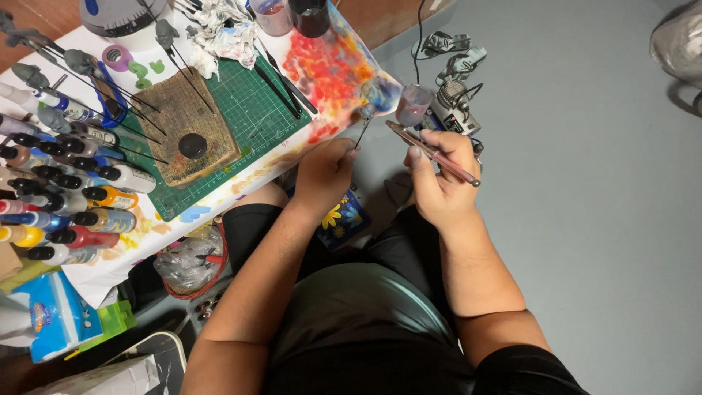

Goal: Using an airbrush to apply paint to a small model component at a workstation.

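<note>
My left hand (324,172) pinches a thin wire stick with a small grey miniature piece (367,111) on its tip, held just off the table's corner. My right hand (439,178) grips a slim pinkish paintbrush (433,153) that slants from upper left to lower right, its tip close to the miniature piece. A clear plastic cup (414,104) sits just above my right hand. Both hands hover over my lap, beside the paint-stained paper (333,69) on the table.
A green cutting mat (248,117) holds a brown cork block (179,128) with a black cap. Several paint dropper bottles (66,190) lie at the left, grey parts on sticks (77,62) behind them. Two jars (292,14) and crumpled tissue (219,33) stand at the back. Grey floor lies to the right.
</note>
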